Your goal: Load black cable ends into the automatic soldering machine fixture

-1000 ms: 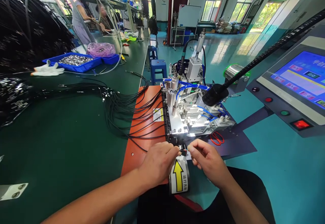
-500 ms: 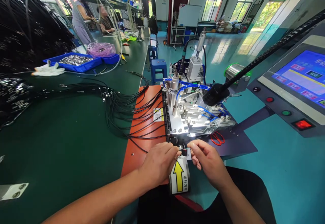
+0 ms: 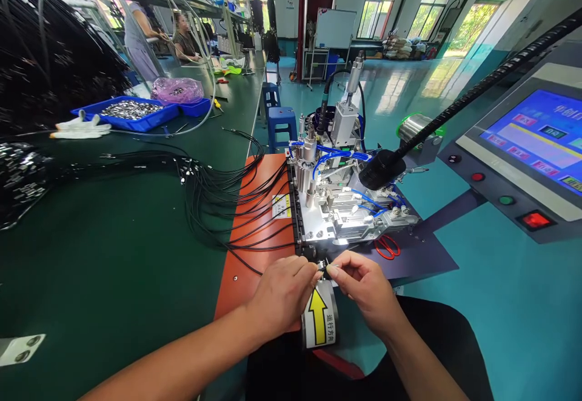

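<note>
Head view | I've left hand (image 3: pixel 285 289) and right hand (image 3: pixel 364 286) pinching small part (image 3: pixel 322 266), kind unclear | beside orange board's (image 3: pixel 240 295) right edge | arrow-marked drum (image 3: pixel 319 317) just beside

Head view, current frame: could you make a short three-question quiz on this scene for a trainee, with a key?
1. Fill the gap: The left hand and right hand are close together at the near end of the machine, by a white label printed with a yellow ____.
2. True or false: The lit screen is on the right hand's side of the machine.
3. Multiple choice: The black cables run from the table across the orange panel toward (a) the screen, (b) the machine, (c) the blue stool.

Key: 1. arrow; 2. true; 3. b.
</note>
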A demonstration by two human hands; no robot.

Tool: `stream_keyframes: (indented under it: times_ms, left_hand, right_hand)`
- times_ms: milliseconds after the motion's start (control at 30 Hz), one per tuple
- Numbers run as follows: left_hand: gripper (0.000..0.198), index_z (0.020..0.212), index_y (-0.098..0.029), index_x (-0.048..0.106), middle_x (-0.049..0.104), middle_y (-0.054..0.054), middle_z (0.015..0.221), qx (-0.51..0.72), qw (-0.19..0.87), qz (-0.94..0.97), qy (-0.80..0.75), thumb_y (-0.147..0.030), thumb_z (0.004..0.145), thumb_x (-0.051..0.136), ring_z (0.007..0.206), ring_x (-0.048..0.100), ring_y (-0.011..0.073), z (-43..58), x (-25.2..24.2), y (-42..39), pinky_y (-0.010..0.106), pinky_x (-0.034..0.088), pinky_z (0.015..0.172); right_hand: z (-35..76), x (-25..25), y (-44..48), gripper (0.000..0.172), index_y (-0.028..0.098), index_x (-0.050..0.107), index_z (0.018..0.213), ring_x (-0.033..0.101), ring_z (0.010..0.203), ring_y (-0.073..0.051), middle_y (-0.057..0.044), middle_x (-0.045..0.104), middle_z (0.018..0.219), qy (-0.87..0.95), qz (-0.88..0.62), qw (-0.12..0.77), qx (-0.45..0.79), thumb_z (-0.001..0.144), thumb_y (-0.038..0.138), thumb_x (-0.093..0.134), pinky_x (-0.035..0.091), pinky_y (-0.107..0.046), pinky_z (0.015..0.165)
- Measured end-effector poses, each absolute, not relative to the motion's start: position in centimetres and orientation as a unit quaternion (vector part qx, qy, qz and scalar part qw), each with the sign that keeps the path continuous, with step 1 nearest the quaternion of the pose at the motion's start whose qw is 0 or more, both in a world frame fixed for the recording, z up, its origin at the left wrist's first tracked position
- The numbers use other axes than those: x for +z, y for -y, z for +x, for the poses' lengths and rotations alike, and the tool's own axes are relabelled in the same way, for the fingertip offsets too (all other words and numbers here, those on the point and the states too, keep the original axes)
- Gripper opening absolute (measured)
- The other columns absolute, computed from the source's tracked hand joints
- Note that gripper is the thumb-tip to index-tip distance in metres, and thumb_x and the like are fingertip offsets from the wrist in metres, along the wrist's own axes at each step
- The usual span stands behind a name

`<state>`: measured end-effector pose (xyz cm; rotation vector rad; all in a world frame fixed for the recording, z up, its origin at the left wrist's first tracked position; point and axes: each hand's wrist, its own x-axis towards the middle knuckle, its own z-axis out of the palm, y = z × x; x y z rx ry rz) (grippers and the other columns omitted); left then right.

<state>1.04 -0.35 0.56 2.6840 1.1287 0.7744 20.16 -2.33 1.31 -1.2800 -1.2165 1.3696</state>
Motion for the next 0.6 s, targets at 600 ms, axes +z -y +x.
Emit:
stream_keyframes:
  times_ms: [600]
  left_hand:
    - [0.025,0.075,-0.019,0.048,0.049,-0.001,0.068,0.243,0.061,0.894,-0.371,-0.023,0.099,0.041,0.064,0.042,0.0143,1.3,0.4,0.2,0.03,0.028,0.059]
  right_hand:
    - [21.8,0.7,2.0,0.03,0.017,0.06,0.09,0.046,0.056,-0.009,0.002,0.053,0.072,0.42,-0.518,0.422,0.614,0.09,0.047,0.061,0.034,-0.021,0.049]
